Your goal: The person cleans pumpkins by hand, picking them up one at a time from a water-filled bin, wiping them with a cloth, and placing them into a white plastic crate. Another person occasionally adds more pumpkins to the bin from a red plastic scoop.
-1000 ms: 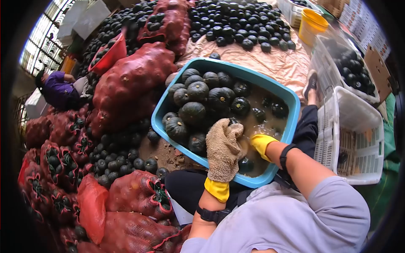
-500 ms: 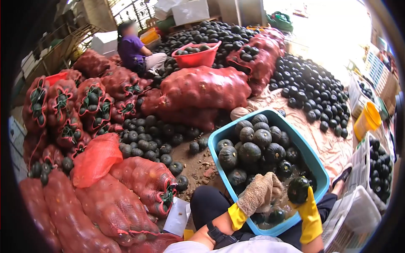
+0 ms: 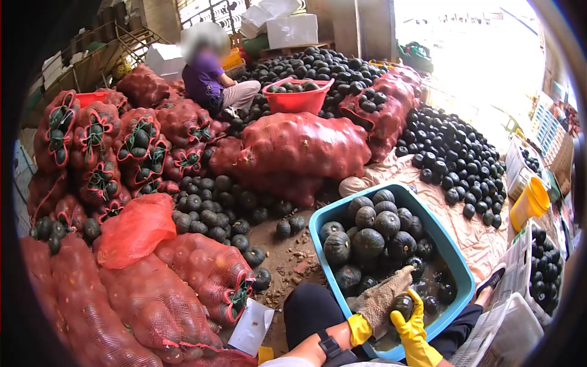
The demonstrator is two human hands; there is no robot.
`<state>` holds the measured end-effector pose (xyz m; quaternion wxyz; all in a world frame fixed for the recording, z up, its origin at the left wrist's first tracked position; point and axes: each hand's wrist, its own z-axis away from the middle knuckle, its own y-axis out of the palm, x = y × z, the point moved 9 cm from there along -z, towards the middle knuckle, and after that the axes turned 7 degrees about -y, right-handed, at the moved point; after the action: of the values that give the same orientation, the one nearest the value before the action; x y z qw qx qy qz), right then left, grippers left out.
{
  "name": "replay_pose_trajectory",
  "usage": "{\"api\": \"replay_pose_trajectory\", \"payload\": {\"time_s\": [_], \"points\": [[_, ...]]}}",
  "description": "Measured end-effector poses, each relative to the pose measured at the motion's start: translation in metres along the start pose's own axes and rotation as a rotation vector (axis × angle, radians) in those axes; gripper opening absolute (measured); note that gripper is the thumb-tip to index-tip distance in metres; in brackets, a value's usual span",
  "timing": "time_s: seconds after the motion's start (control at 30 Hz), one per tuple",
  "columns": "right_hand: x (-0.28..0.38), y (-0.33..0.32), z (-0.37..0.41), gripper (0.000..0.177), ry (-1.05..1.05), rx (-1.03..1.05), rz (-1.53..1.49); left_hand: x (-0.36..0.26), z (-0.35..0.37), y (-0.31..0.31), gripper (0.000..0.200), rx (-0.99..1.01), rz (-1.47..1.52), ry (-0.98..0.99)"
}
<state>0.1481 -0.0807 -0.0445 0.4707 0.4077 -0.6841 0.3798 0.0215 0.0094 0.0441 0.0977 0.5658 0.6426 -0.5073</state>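
A small dark green pumpkin (image 3: 402,305) is held low over the near part of the blue tub (image 3: 316,229). My right hand (image 3: 416,333), in a yellow rubber glove, grips it from the right with the thumb and fingers around it. On the left side, my left hand (image 3: 374,303) wears a brown terry-cloth mitt over a yellow glove and lies against the pumpkin. The mitt hides those fingers. Several dark green pumpkins (image 3: 369,243) are heaped in the tub, above murky water (image 3: 431,315) where more float.
Red mesh sacks (image 3: 302,142) of pumpkins surround the left and back. Loose pumpkins (image 3: 455,156) cover a pale cloth (image 3: 455,235) at right. White crates (image 3: 516,300) and a yellow bucket (image 3: 529,200) flank the tub. A person in purple (image 3: 205,76) sits behind.
My right hand has brought the pumpkin left and down, against the mitt on my left hand. The mitt now reaches farther forward over it. The whole view has shifted slightly.
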Motion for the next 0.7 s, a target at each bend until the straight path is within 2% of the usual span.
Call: {"api": "replay_pose_trajectory", "payload": {"time_s": [0.03,0.07,0.1,0.17,0.2,0.23,0.27,0.3,0.33,0.4,0.43,0.47,0.57,0.6,0.67,0.7], "points": [[0.006,-0.002,-0.003,0.088,-0.204,0.084,0.213,0.008,0.004,0.011,0.055,0.064,0.046,-0.071],[0.0,-0.011,-0.019,0.087,-0.176,-0.01,0.131,0.004,0.001,0.008,0.05,0.124,0.088,-0.145],[-0.018,-0.033,-0.031,0.084,0.012,-0.21,0.145,-0.006,-0.006,0.016,0.048,0.229,0.014,-0.219],[-0.015,-0.039,-0.038,0.08,0.27,-0.488,-0.236,-0.031,-0.021,0.008,0.045,0.445,-0.142,-0.365],[-0.032,-0.052,-0.035,0.082,0.099,-0.377,0.07,-0.011,-0.007,0.022,0.048,0.374,0.5,-0.522],[-0.004,-0.023,-0.025,0.083,0.091,-0.168,-0.105,0.003,-0.001,0.027,0.05,0.296,0.853,-0.569],[0.008,-0.013,-0.02,0.085,-0.015,-0.023,0.005,0.01,0.0,0.024,0.052,0.212,1.207,-0.597],[0.019,-0.002,-0.011,0.086,-0.114,0.123,0.113,0.01,-0.001,0.018,0.052,0.222,0.961,-0.491],[0.034,-0.001,-0.026,0.086,-0.089,0.152,0.009,0.003,-0.006,0.004,0.052,0.21,0.714,-0.392],[-0.023,-0.039,-0.041,0.086,0.051,-0.211,0.135,-0.016,-0.021,0.007,0.068,0.4,0.032,-0.295],[-0.035,-0.054,-0.042,0.086,0.161,-0.403,0.15,-0.018,-0.022,0.008,0.079,0.431,0.023,-0.333],[-0.019,-0.046,-0.042,0.085,0.098,-0.349,0.149,-0.02,-0.022,0.009,0.09,0.462,0.013,-0.372],[0.038,0.0,-0.031,0.073,0.091,0.235,-0.181,-0.022,-0.013,-0.03,0.102,0.236,0.352,-0.123],[0.061,-0.001,-0.04,0.077,0.167,0.242,-0.143,-0.009,-0.012,-0.012,0.096,0.39,0.547,-0.339],[0.01,-0.02,-0.049,0.069,0.384,0.145,-0.025,-0.021,-0.019,-0.014,0.075,0.234,0.124,0.0],[0.02,-0.012,-0.054,0.063,0.445,0.098,-0.074,-0.008,-0.015,-0.001,0.066,0.174,0.058,0.053]]}}
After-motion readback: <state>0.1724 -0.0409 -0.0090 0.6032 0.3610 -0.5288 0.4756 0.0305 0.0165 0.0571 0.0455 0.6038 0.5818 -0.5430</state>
